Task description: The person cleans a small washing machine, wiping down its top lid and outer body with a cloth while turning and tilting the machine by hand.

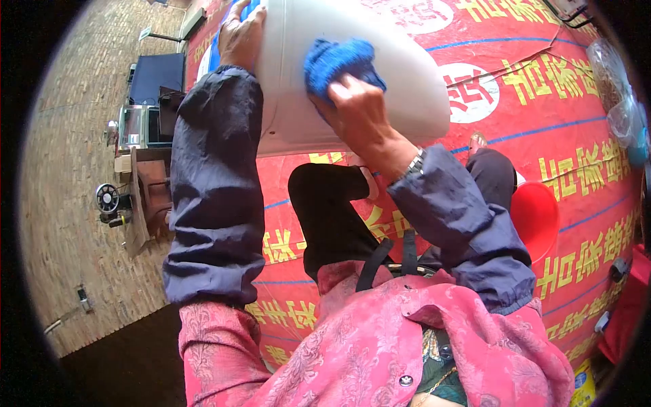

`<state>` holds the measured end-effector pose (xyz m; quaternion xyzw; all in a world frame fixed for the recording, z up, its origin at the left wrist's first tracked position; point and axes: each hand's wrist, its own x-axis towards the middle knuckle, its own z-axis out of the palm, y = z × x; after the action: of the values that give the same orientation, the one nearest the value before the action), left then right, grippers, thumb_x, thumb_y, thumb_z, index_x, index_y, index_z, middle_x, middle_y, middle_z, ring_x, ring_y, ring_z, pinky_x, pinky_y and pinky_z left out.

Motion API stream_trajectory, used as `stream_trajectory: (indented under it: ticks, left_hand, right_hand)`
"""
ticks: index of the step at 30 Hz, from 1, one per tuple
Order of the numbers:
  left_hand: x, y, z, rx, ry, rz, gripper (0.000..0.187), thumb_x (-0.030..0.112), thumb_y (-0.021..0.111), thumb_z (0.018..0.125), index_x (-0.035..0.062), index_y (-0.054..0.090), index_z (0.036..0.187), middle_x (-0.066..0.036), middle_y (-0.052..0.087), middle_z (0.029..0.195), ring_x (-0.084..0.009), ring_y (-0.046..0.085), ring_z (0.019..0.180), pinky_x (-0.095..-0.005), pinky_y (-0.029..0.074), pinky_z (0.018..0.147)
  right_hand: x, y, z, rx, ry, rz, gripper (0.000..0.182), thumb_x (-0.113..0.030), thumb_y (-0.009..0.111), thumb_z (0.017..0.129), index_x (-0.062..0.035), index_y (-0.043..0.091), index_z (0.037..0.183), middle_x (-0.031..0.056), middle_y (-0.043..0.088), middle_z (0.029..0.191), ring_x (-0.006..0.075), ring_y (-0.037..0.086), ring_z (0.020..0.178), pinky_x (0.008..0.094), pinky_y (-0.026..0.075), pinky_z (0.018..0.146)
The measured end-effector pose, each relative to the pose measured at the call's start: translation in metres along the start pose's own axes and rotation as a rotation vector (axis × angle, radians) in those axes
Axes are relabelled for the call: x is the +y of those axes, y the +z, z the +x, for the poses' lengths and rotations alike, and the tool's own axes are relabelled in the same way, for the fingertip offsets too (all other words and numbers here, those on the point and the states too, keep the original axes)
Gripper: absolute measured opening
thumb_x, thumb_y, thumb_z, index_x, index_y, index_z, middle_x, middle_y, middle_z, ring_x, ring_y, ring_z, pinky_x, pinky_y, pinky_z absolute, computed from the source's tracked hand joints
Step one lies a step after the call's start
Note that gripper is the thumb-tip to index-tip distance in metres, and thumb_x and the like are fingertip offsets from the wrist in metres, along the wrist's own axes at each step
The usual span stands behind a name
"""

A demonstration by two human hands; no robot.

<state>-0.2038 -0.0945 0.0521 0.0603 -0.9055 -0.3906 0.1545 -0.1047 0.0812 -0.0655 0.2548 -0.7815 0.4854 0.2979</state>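
Observation:
Across the top of the view lies a large white plastic container point(420, 95), tilted on its side, its upper part cut off by the frame. My left hand point(241, 37) grips its left end, with fingers bent around a blue part point(249, 9) there; its exact shape is partly hidden. Bunched in my right hand point(359, 112) is a blue fluffy cloth point(342, 61), pressed against the container's curved white side. Dark sleeve covers are on both forearms, and a watch band circles my right wrist.
A red bucket point(536, 220) stands beside my right leg. Red sheeting point(529, 163) with yellow characters covers the ground. To the left, a brick wall point(74, 169) has a wooden table point(152, 193) and a dark wheel point(107, 198) by it. Clear plastic bags point(617, 102) lie far right.

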Motion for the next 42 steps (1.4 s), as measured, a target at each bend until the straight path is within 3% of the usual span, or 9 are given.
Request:
stream_trajectory:
  ticks: [1,4,6,11,14,21,25,33,42]
  left_hand:
    - [0.015,0.0,-0.007,0.051,0.059,0.266,0.045,0.027,0.06,0.088,0.008,0.052,0.129,-0.012,0.064,0.108,-0.0157,0.06,0.093,-0.0273,0.048,0.08]
    - [-0.03,0.008,0.023,0.01,0.017,-0.129,0.049,0.033,0.06,0.088,0.0078,0.052,0.129,-0.015,0.063,0.111,-0.0196,0.061,0.097,-0.0291,0.047,0.084]
    - [-0.041,0.006,0.033,0.004,0.09,-0.05,0.052,0.036,0.059,0.087,0.0076,0.052,0.13,-0.017,0.063,0.113,-0.0224,0.061,0.101,-0.0309,0.046,0.087]
    - [-0.035,0.007,0.034,0.048,0.231,0.281,0.055,0.041,0.057,0.088,0.0058,0.05,0.131,-0.02,0.061,0.118,-0.0291,0.058,0.111,-0.0341,0.043,0.093]
    - [-0.031,0.015,0.037,0.029,0.293,0.323,0.058,0.044,0.054,0.089,0.0053,0.05,0.131,-0.021,0.058,0.123,-0.0314,0.055,0.115,-0.0352,0.04,0.097]
    - [-0.007,0.033,0.025,0.043,0.308,0.344,0.06,0.049,0.05,0.089,0.0064,0.049,0.132,-0.022,0.055,0.127,-0.0345,0.052,0.119,-0.0376,0.038,0.099]
    - [-0.008,0.04,0.027,0.046,0.246,0.364,0.06,0.049,0.05,0.088,0.0089,0.049,0.133,-0.021,0.056,0.126,-0.0334,0.053,0.118,-0.0371,0.039,0.098]
    - [-0.003,0.026,0.023,0.018,0.222,0.341,0.053,0.043,0.049,0.092,0.0071,0.049,0.13,-0.022,0.056,0.124,-0.0335,0.053,0.116,-0.037,0.04,0.097]
    - [-0.006,0.027,0.025,0.008,0.196,0.284,0.058,0.047,0.052,0.089,0.0079,0.049,0.132,-0.023,0.054,0.128,-0.0345,0.051,0.12,-0.0366,0.038,0.099]
  right_hand:
    - [0.002,-0.003,-0.014,-0.011,-0.024,-0.006,0.017,-0.009,0.071,0.075,-0.0017,0.056,0.073,0.0158,0.055,0.07,0.0343,0.058,0.06,0.0409,0.046,0.05]
    - [0.012,-0.001,-0.068,-0.088,0.043,-0.063,0.015,-0.008,0.07,0.074,-0.0038,0.056,0.072,0.0136,0.054,0.069,0.032,0.058,0.058,0.0401,0.047,0.051]
    - [0.022,-0.001,-0.105,-0.214,0.092,-0.139,0.014,-0.009,0.069,0.074,-0.0052,0.056,0.073,0.0132,0.055,0.069,0.0324,0.058,0.059,0.0412,0.048,0.052]
    - [0.021,-0.031,-0.125,-0.242,0.724,0.037,0.021,-0.02,0.066,0.08,-0.0019,0.06,0.072,0.0188,0.059,0.067,0.0371,0.06,0.064,0.0451,0.046,0.058]
    - [0.001,-0.05,-0.084,-0.086,0.38,0.056,0.034,-0.024,0.071,0.08,0.0014,0.054,0.066,0.0216,0.053,0.063,0.0374,0.057,0.06,0.0422,0.042,0.054]
    - [-0.015,-0.042,0.0,0.05,0.121,0.011,0.021,-0.021,0.067,0.079,-0.0038,0.059,0.071,0.016,0.06,0.07,0.0339,0.061,0.064,0.0437,0.048,0.056]
    - [-0.003,-0.037,-0.004,0.022,0.072,-0.124,0.016,-0.017,0.066,0.077,-0.0045,0.058,0.07,0.0155,0.06,0.068,0.0326,0.062,0.064,0.0423,0.05,0.056]
    - [0.037,-0.048,-0.058,-0.126,0.495,-0.107,0.032,-0.028,0.066,0.082,-0.0014,0.058,0.067,0.0216,0.057,0.064,0.0382,0.06,0.064,0.0456,0.047,0.059]
    - [0.0,-0.031,-0.01,-0.064,0.249,-0.199,0.032,-0.034,0.066,0.082,-0.0037,0.06,0.074,0.0155,0.062,0.072,0.0354,0.062,0.066,0.0443,0.049,0.058]
